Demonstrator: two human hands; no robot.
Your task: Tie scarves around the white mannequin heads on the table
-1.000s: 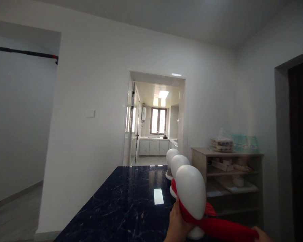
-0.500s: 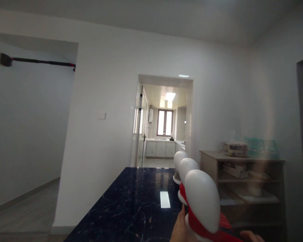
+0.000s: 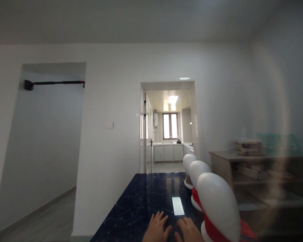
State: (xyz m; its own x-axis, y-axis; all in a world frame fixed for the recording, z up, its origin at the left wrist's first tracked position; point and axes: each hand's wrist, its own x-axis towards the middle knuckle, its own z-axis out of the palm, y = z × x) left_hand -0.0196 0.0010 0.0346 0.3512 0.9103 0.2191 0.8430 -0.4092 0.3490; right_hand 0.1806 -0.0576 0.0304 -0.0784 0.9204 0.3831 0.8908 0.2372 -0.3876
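Observation:
At the bottom of the head view, my left hand [image 3: 156, 227] is held over the dark blue marbled table [image 3: 131, 208], fingers spread and empty. Just right of it my right hand [image 3: 188, 228] also has its fingers apart, with nothing in them. Whether the palms touch the tabletop I cannot tell. Closest to my right hand stands a smooth white mannequin head [image 3: 218, 201] with red cloth [image 3: 213, 230] wrapped round its lower part. Behind it in a row are a second white head [image 3: 199, 171], with red below it, and a third [image 3: 190, 163] on a white base.
A wooden shelf unit [image 3: 221, 164] stands to the right, with a wrapped bundle [image 3: 247, 147] and a green basket [image 3: 277, 143] on top. Beyond the table a doorway [image 3: 142, 134] opens onto a kitchen. A black bar [image 3: 58, 82] spans the recess at left.
My hands were on either side of the nearest mannequin head; both are now to its left over the table. The camera view has levelled and shifted, moving the scene rightward.

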